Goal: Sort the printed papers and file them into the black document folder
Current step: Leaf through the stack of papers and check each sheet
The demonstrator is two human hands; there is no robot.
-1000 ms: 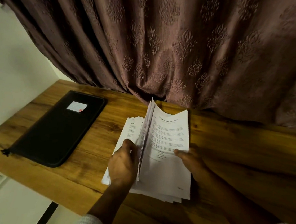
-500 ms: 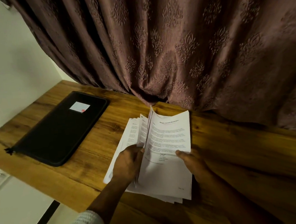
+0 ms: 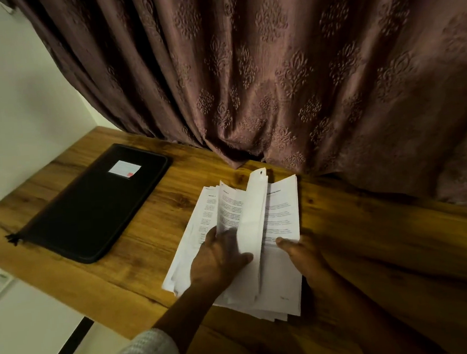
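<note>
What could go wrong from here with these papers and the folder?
The printed papers lie fanned; sheets lifted over the left hand could slip and mix the order. The stack's near corner lies close to the table edge, so sheets may slide off. The black folder is closed; opening it needs a hand.

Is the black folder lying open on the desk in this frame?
No, the black folder lies closed and flat on the desk, off to the left of the papers.
</note>
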